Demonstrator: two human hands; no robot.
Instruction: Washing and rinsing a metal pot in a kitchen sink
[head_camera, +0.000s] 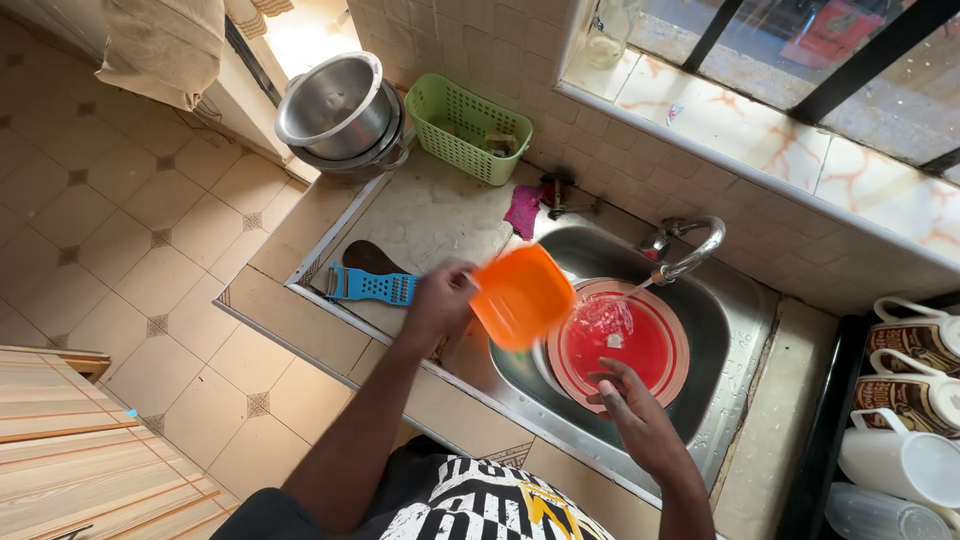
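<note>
Right hand (632, 398) open, fingers on red plate (640, 350) rim; left hand (438, 300) grips orange tub (520, 295).

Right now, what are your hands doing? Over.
Left hand holds orange tub. Right hand on red plate under running tap. Nothing blocking.

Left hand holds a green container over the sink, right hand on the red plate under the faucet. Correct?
Not quite: the container in the left hand is orange, not green; the head view shows it. The rest stands: it is over the sink, and the right hand is on the red plate under the faucet.
</note>
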